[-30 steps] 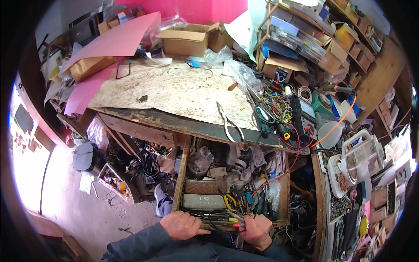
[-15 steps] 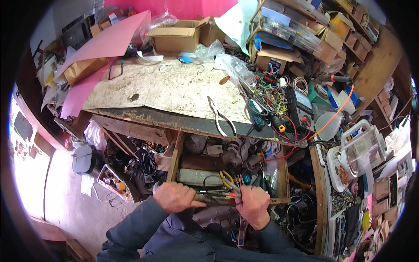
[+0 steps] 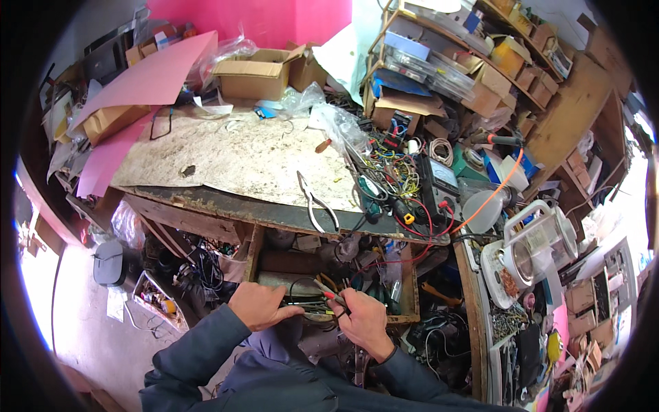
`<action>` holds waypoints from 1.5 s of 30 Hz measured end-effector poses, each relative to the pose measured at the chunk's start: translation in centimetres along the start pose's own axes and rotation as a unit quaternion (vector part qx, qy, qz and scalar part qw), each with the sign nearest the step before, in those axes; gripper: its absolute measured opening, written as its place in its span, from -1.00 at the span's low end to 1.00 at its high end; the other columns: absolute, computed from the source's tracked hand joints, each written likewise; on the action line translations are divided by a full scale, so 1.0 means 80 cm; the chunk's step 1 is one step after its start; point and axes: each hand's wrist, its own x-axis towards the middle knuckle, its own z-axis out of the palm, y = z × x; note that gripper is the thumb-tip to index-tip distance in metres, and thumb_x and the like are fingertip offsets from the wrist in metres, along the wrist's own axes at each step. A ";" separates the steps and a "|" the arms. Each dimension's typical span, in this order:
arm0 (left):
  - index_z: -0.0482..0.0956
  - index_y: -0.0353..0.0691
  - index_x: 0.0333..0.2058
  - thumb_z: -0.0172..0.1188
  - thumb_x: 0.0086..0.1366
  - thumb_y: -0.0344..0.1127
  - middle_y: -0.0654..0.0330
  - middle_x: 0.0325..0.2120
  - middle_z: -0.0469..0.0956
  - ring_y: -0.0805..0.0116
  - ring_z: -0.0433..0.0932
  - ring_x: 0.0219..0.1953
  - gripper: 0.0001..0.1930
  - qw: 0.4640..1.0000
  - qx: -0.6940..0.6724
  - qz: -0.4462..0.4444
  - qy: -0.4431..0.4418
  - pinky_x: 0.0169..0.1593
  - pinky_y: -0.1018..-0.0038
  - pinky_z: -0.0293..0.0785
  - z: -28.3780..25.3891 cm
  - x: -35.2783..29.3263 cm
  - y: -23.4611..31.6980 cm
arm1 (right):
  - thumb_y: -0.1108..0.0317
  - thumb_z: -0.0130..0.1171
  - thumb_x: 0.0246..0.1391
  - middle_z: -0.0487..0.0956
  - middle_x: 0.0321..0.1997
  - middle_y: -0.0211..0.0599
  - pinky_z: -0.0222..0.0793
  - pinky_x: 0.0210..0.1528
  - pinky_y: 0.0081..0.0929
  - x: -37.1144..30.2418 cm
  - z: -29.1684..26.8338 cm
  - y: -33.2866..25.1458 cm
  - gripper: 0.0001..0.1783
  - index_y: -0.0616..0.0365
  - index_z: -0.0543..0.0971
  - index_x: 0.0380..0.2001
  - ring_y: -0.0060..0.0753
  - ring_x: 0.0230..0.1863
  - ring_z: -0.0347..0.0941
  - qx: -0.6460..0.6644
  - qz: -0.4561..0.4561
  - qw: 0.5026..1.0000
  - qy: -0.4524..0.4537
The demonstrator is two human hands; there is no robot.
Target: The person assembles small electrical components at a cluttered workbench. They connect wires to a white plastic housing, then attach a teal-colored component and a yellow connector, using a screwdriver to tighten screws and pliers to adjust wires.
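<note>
**Both hands in the open drawer**

We see a cluttered workbench (image 3: pixel 233 161) with pliers (image 3: pixel 314 204) lying at its front edge. Below it, the open wooden drawer (image 3: pixel 409 288) is crammed with tools and wires. Our left hand (image 3: pixel 257 305) rests curled on the drawer's front edge. Our right hand (image 3: pixel 364 319) pinches thin red-tipped probes (image 3: pixel 328 292), just above the drawer's front.

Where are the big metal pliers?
In the head view, the pliers lie open on the workbench, near its front edge, just left of the wire tangle and above the open drawer.
</note>
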 end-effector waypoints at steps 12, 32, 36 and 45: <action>0.63 -0.29 -0.39 0.01 0.43 0.42 -0.04 -0.70 0.57 -0.08 0.63 -0.59 -0.26 0.999 0.018 -0.025 0.010 -0.48 0.05 0.50 0.000 -0.007 0.008 | 0.25 0.28 0.36 0.58 -0.39 -0.43 0.39 -0.23 -0.52 -0.002 -0.009 0.016 -0.79 0.18 0.57 -0.16 -0.60 -0.35 0.43 0.199 0.148 0.967 -0.063; 0.70 -0.27 -0.46 0.04 0.45 0.30 -0.11 -0.59 0.65 -0.12 0.69 -0.49 -0.33 0.999 0.019 -0.023 0.016 -0.38 0.01 0.57 0.005 -0.002 0.010 | 0.25 0.24 0.43 0.53 -0.39 -0.59 0.33 -0.32 -0.62 0.004 -0.025 0.028 -0.81 0.15 0.58 -0.12 -0.70 -0.38 0.44 0.479 0.204 0.849 -0.085; 0.68 -0.25 -0.45 0.08 0.43 0.29 -0.10 -0.58 0.65 -0.12 0.68 -0.48 -0.36 0.999 0.010 -0.036 0.020 -0.36 0.02 0.58 0.004 -0.004 0.010 | 0.25 0.24 0.43 0.52 -0.38 -0.55 0.33 -0.33 -0.59 0.004 -0.020 0.035 -0.79 0.18 0.58 -0.13 -0.68 -0.39 0.41 0.447 0.205 0.866 -0.088; 0.63 -0.23 -0.42 0.12 0.41 0.29 -0.10 -0.59 0.64 -0.14 0.67 -0.47 -0.39 0.998 -0.026 -0.031 0.043 -0.35 0.00 0.57 0.008 -0.006 0.001 | 0.33 0.35 0.30 0.58 -0.37 -0.59 0.35 -0.33 -0.63 0.005 -0.011 0.040 -0.80 0.15 0.61 -0.08 -0.72 -0.38 0.45 0.427 0.207 0.872 -0.122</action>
